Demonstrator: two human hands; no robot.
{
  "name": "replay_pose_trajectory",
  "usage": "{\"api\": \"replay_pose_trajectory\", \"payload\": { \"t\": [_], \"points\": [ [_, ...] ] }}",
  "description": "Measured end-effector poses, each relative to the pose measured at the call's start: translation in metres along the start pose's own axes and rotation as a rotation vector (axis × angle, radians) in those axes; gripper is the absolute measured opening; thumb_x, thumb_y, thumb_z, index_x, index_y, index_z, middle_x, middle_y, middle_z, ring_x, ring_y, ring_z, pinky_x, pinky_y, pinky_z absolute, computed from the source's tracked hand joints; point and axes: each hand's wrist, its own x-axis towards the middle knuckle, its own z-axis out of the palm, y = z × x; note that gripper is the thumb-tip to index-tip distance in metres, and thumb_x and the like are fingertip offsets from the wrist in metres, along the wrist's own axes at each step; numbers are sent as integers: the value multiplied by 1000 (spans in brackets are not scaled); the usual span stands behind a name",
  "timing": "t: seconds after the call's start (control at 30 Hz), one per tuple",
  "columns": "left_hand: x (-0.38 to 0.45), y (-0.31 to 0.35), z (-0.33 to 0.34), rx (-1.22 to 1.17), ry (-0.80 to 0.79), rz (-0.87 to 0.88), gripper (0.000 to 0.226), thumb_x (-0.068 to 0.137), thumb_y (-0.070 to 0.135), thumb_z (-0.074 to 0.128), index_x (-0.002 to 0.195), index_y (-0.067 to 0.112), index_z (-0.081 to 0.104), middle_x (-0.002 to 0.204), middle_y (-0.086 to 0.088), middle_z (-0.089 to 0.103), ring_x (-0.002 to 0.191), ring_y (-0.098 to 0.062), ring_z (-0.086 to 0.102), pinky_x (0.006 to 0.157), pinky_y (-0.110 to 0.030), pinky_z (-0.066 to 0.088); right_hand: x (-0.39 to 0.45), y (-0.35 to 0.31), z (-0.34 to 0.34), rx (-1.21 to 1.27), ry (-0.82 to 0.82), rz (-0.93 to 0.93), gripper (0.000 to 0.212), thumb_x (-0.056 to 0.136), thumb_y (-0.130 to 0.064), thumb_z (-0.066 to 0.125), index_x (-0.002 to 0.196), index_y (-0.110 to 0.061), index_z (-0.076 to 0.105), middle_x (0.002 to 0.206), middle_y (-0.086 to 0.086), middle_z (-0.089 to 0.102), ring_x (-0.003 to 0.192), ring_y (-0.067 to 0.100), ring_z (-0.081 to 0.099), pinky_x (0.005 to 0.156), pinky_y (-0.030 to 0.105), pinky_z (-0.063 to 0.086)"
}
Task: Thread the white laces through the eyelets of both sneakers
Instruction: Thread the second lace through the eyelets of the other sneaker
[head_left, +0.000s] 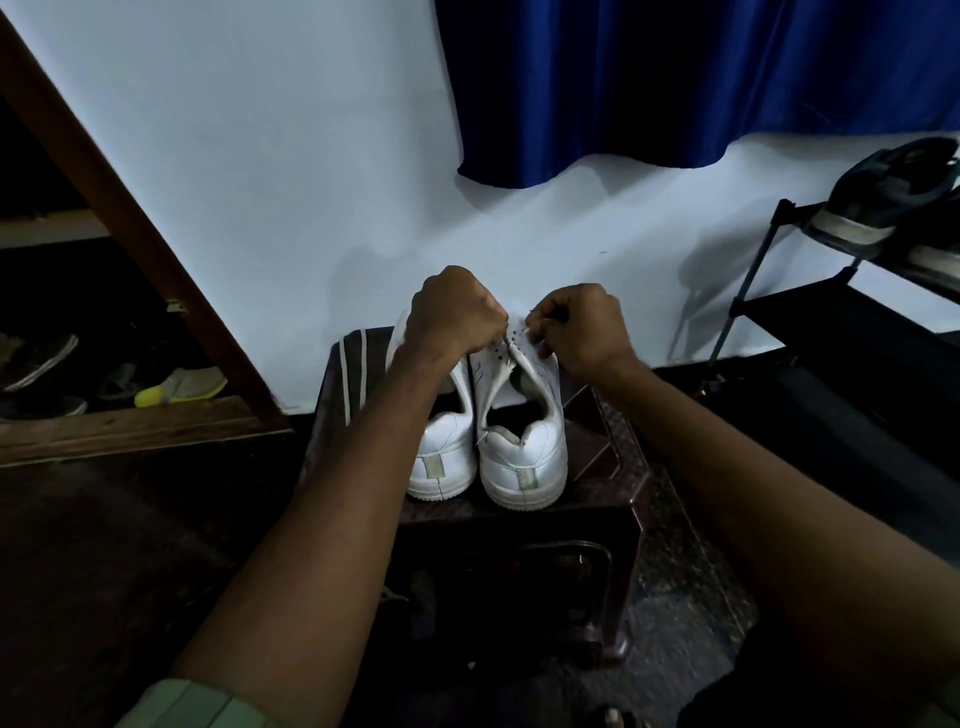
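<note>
Sneakers side by side on a dark brown plastic stool (618, 457), heels toward the camera, toes toward the pale wall: white leather right-hand sneaker (524, 457) under work, white leather left-hand sneaker (444, 457) touching it and partly covered by the forearm. Placed so, probably, to bring the eyelet rows up within reach of both hands.

Left hand (454, 314) curled at the left flap near the toe end, seemingly pinching flap or lace to steady it; exactly which, impossible to tell. Right hand (579, 330) curled likewise, fingertips pinching what looks like a thin white lace tip (529, 332) beside the dark eyelets (506, 345). Judged as an early stage: lower eyelets bare, no crossings visible.

Spare flat white lace (353, 371) draped over the stool's back left edge, well apart from the hands, presumably waiting for the other shoe.

Hidden: toe caps behind the knuckles, the lace's run beyond the pinch, the left-hand sneaker's eyelets. Dim light blurs the fingertips.
</note>
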Motion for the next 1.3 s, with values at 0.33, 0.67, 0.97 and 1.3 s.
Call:
{"api": "replay_pose_trajectory", "payload": {
  "t": [0.33, 0.67, 0.97, 1.3],
  "points": [
    [-6, -6, -3, -91, -136, -56, 38, 60, 23, 61, 87, 7, 82, 78, -10, 79, 74, -30, 77, 74, -43, 66, -5, -3, 23, -23, 159, 66, 24, 82, -6, 65, 69, -25, 71, 69, -11, 69, 81, 18, 69, 71, 26, 46],
    [-7, -7, 10, -168, -45, -120, 15, 66, 28, 64, 70, 17, 73, 62, -1, 57, 57, -15, 49, 58, -25, 44, -5, -1, 22, 135, 136, 125, 22, 77, -7, 79, 67, -27, 78, 65, -9, 73, 71, 11, 72, 70, 30, 61],
    [0, 0, 4, -2, -114, -96, 26, 61, 38, 74, 82, 26, 83, 84, 8, 78, 85, -15, 71, 76, -26, 58, 2, 5, 16, 105, 101, 133, 14, 79, -13, 85, 69, -22, 80, 64, -9, 73, 62, 5, 67, 63, 25, 56],
    [-5, -3, 12, 168, -30, -10, 27, 73, 31, 69, 97, 25, 79, 103, 4, 77, 101, -23, 71, 86, -32, 58, 0, 9, 21, 177, 24, 132, 10, 82, -12, 82, 74, -18, 81, 69, -8, 75, 63, 1, 64, 66, 21, 56]
  ]
}}
